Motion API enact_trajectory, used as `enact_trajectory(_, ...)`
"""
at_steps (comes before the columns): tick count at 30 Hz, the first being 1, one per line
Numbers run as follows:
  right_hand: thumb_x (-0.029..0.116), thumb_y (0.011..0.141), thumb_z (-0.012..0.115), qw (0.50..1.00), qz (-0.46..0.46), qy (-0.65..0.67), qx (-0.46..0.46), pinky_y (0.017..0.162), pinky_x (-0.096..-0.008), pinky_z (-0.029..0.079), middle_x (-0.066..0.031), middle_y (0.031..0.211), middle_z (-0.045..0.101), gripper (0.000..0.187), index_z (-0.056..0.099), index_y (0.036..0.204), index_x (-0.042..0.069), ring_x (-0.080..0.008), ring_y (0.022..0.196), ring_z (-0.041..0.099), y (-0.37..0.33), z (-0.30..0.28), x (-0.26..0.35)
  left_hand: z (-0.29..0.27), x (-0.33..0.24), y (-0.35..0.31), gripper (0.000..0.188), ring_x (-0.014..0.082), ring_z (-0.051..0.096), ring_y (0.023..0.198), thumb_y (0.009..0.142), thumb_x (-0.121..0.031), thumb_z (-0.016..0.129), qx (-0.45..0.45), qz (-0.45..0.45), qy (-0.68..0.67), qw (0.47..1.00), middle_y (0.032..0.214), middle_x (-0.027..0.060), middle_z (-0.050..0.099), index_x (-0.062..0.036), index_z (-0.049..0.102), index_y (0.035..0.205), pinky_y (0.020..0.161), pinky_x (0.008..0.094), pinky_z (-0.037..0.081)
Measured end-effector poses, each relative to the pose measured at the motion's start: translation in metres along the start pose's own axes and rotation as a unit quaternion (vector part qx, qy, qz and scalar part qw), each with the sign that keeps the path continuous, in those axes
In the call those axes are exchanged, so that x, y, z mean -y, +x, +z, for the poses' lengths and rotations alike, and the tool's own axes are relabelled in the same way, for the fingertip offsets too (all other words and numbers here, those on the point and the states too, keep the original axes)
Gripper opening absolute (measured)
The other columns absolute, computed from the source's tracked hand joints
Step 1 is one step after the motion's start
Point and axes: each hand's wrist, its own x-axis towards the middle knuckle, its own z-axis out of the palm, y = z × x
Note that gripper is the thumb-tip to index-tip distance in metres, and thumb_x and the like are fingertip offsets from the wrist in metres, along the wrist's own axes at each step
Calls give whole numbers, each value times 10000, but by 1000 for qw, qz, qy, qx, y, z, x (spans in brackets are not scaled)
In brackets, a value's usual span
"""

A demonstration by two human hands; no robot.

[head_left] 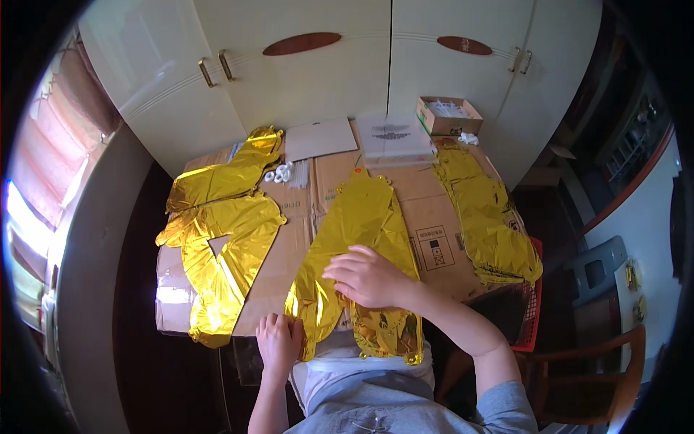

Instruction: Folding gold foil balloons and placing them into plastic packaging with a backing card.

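Note:
A flat gold foil balloon [361,217], shaped like a letter A, lies in front of me on a cardboard-covered table [447,288]. Its two legs reach the near edge, and the right one hangs slightly over it toward my lap. My right hand [372,276] rests palm down across the middle of the foil, fingers stretched toward the left, covering part of the balloon. At the tip of the left leg is my left hand [279,341], its fingers curled and the thumb against the foil's edge. It appears to pinch that edge; the fingertips are partly hidden.
More flat gold foil balloons lie at left [238,253] and right [484,217]. Toward the back are white ribbon rolls [278,173], clear straws [298,173], a grey board [321,139], a plastic-wrapped pack [396,141] and a small open box [448,116]. A red basket [535,311] and wooden chair [629,362] stand right.

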Motion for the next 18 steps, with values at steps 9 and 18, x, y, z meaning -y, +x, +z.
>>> enact_trajectory(9, 309, 917, 596, 979, 5, -162, 125, 1118, -525, 301, -40, 1064, 666, 215, 657, 1004, 123, -190, 1132, 599, -30, 18, -32, 3, -1, -2, 233, 314, 581, 805, 813, -244, 661, -1, -3, 18, 1000, 803, 125, 598, -38, 612, 715, 715, 439, 442)
enact_trajectory(18, 298, 928, 571, 988, -21, -134, 71, 1135, -516, 296, -83, 1124, 627, 248, 627, 1046, 87, -241, 1148, 579, -35, 17, -33, 0, 0, -2, 209, 319, 581, 787, 810, -208, 653, -6, 11, 3, 1000, 791, 133, 597, -26, 605, 721, 707, 438, 443)
